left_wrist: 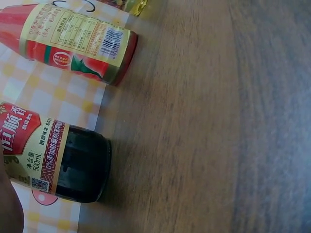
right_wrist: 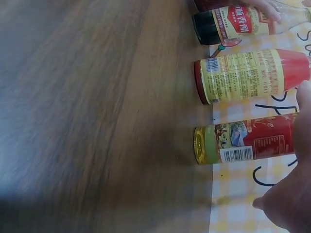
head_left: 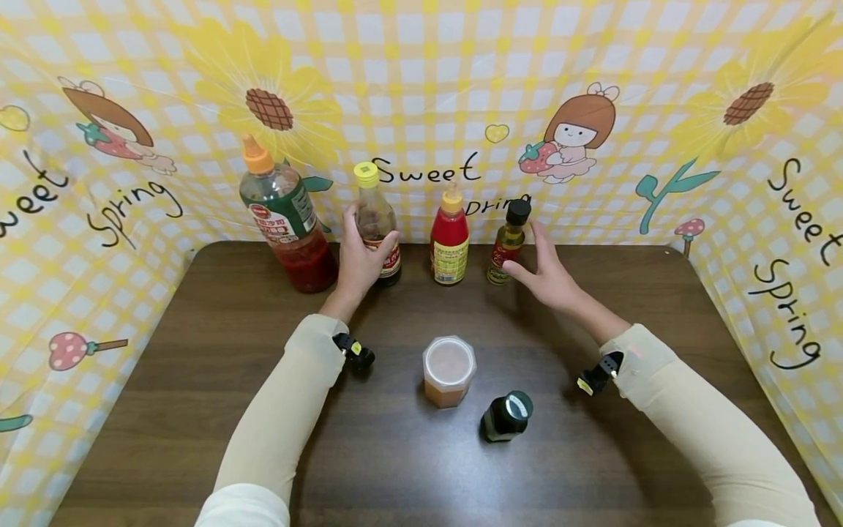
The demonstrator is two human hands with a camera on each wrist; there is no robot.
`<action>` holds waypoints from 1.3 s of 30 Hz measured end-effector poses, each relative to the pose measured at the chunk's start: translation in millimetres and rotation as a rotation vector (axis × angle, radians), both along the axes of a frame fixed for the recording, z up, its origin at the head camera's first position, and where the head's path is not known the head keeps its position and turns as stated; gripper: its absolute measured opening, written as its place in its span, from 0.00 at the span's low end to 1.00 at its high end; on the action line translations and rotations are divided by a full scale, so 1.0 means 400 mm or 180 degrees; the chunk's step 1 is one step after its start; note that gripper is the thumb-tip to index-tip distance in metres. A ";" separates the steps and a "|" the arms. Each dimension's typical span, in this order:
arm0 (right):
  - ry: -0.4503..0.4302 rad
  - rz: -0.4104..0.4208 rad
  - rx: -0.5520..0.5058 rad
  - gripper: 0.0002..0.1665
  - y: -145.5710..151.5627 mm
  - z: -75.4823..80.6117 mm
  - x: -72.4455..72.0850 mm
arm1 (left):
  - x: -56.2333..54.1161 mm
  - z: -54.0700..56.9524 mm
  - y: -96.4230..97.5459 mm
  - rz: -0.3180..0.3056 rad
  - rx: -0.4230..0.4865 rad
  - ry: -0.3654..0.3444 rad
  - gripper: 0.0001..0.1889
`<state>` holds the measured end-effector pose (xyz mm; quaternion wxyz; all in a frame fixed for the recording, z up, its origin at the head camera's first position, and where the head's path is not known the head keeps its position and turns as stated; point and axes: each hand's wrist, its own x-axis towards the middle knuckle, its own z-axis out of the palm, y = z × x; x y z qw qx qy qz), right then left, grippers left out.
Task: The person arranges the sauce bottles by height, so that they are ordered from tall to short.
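My left hand (head_left: 361,260) is at a vinegar bottle (head_left: 377,212) with a yellow cap, fingers along its left side and thumb across its front. The bottle stands upright on the table; its dark base and label show in the left wrist view. My right hand (head_left: 549,278) spreads around a small olive oil bottle (head_left: 510,238) with a black cap. Its thumb overlaps the red label in the head view, and its fingers are to the right, apart from the glass in the right wrist view. A red ketchup bottle (head_left: 450,245) stands between the two.
A large bottle of red sauce (head_left: 290,219) with an orange nozzle stands at the back left. In front are an octagonal jar (head_left: 448,380) with brownish contents and a small dark jar (head_left: 506,419). A checked cloth (head_left: 421,95) hangs behind the wooden table (head_left: 217,366).
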<state>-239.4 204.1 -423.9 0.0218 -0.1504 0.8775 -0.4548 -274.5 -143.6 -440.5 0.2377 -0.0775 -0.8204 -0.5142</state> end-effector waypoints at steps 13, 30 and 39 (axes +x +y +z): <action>-0.0041 0.0457 0.0034 0.50 0.086 0.058 0.128 | 0.001 0.002 0.003 0.0012 0.0005 -0.0060 0.43; 0.0455 0.1479 -0.0446 0.52 0.122 0.059 0.302 | -0.004 -0.006 -0.005 -0.0054 0.0053 -0.0006 0.42; 0.0339 0.1766 -0.0535 0.62 0.101 0.033 0.363 | -0.007 -0.009 -0.002 -0.0080 0.0057 0.0001 0.42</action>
